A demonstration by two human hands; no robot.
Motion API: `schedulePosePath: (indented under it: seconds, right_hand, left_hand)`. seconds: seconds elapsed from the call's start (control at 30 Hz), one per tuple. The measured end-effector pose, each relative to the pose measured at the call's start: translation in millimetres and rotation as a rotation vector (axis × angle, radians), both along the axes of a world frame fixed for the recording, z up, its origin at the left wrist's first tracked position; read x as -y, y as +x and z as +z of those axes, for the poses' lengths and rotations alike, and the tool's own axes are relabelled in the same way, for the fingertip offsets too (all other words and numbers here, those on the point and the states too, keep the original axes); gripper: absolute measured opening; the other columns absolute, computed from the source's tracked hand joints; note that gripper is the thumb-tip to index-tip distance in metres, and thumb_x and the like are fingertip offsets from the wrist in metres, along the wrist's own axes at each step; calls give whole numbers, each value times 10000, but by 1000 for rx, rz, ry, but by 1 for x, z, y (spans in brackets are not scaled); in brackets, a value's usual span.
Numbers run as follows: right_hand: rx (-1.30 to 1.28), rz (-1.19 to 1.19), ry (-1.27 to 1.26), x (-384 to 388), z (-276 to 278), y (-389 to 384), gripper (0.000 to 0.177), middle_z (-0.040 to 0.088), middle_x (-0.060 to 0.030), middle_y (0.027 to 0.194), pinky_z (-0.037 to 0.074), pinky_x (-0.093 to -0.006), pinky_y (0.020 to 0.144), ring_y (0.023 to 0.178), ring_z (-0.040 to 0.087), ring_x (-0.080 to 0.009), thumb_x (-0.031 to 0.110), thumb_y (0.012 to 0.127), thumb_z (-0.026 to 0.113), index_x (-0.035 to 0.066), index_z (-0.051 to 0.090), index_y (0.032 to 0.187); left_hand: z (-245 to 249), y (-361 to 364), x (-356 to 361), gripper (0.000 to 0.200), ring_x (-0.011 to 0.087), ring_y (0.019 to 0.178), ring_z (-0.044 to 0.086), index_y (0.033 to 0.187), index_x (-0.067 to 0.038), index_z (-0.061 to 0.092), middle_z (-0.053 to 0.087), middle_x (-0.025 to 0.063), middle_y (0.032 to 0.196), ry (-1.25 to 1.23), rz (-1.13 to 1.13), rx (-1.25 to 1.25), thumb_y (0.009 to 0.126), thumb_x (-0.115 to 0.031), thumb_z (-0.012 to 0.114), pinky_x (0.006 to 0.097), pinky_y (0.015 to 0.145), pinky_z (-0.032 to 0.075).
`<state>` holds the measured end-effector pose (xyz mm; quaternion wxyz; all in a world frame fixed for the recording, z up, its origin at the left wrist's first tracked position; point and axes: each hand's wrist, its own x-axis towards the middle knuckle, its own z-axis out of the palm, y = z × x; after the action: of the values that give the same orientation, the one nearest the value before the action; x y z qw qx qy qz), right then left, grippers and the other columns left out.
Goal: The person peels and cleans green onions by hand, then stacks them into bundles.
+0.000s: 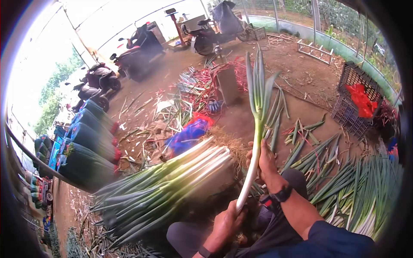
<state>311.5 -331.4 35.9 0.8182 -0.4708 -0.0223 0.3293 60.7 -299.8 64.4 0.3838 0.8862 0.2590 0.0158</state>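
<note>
One long green onion stands tilted before me, its white end low and its green leaves pointing up and away. My left hand is closed round the white bottom end. Higher up, my right hand grips the stalk where white turns to pale green, its fingers partly hidden behind it. To the left lies a large pile of trimmed green onions, white ends toward me and leaves spreading left. Stringy brown roots lie just beyond those white ends.
More green onions are heaped at right. A black crate holds a red bag. Wrapped bundles line the left side. Leaf scraps and red ties litter the dirt floor by a grey block. Scooters stand farther back.
</note>
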Motion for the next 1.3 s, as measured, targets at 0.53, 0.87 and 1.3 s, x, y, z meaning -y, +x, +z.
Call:
schedulePosePath:
  seconds: [0.53, 0.87, 1.3]
  right_hand:
    - [494, 259, 377, -89, 48, -62, 549, 654, 49, 922, 547, -226, 621, 675, 579, -55, 121, 999, 705, 171, 523, 1514]
    - [1933, 402, 113, -164, 32, -102, 357, 664, -43, 812, 548, -399, 561, 675, 691, -266, 267, 894, 731, 210, 654, 1238]
    - [1702, 315, -339, -209, -55, -40, 450, 675, -60, 965, 442, -424, 955, 996, 625, -263, 559, 886, 714, 170, 743, 1111]
  left_hand:
    - [35, -41, -99, 439, 376, 1108, 654, 1329, -57, 630, 694, 206, 1160, 187, 182, 365, 950, -262, 713, 489, 962, 506]
    - [83, -130, -226, 629, 342, 1219, 605, 1285, -144, 607, 663, 132, 1154, 1169, 71, -100, 702, -144, 843, 633, 1209, 281]
    - [19, -103, -305, 388, 295, 826, 682, 1135, -207, 648, 666, 50, 858, 973, 141, -235, 791, -268, 818, 448, 752, 482]
